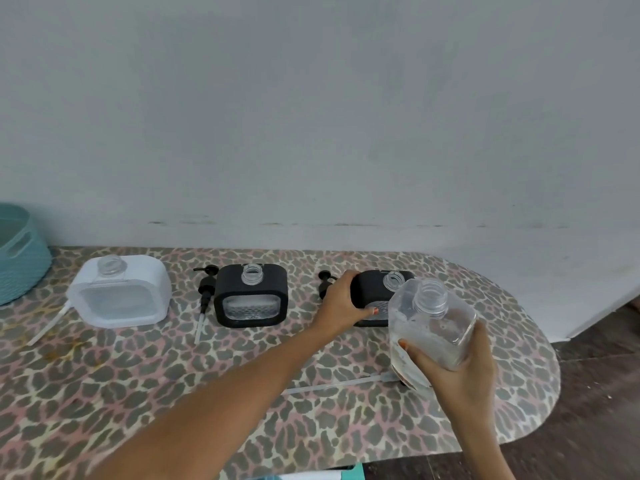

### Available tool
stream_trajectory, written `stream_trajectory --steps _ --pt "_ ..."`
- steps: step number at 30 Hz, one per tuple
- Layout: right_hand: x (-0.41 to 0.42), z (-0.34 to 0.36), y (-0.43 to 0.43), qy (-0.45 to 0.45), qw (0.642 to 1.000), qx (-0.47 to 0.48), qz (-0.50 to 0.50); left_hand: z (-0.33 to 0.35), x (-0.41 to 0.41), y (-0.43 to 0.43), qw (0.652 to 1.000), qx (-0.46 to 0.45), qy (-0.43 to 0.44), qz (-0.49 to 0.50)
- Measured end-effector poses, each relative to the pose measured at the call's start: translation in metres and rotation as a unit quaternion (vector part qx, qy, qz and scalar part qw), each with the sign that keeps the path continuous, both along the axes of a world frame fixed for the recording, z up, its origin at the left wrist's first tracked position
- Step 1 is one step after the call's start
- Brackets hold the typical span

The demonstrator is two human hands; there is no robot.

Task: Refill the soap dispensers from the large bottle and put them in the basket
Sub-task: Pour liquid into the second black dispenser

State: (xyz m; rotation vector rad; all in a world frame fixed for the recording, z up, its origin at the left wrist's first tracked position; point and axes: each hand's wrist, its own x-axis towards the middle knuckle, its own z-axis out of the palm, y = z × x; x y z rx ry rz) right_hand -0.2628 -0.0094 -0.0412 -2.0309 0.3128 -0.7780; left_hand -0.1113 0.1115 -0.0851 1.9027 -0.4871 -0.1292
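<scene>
Teal plastic basket (20, 258) at far left on leopard-print table (138, 393), white square dispenser (121, 292), black square dispenser (251, 296), left hand (341, 301) clamped on second black dispenser (372, 289), right hand (457, 368) gripping large clear bottle (431, 327), uncapped, above table.

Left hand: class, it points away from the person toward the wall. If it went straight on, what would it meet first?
The left hand already rests on the right black dispenser, so that comes first; the wall lies beyond.

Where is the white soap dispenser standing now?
In the head view, the white dispenser stands at the table's left, between the teal basket and the middle black dispenser.
</scene>
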Motion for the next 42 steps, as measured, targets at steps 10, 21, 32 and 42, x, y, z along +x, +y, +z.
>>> stream_trajectory --steps 10,21,32,42 --pt "0.001 0.01 0.015 -0.011 1.0 0.01 0.004 0.03 -0.003 0.043 0.998 -0.06 0.009 0.03" --pt "0.0 0.026 0.057 -0.027 0.999 -0.022 0.026 0.08 -0.021 0.122 0.992 -0.096 -0.045 0.074" --pt "-0.002 0.036 0.11 -0.04 0.995 -0.043 0.081 0.092 -0.057 0.234 0.99 -0.083 -0.06 0.096" --pt "0.009 0.044 0.158 -0.032 0.979 -0.155 0.126 0.073 -0.091 0.315 0.99 -0.082 -0.027 0.109"
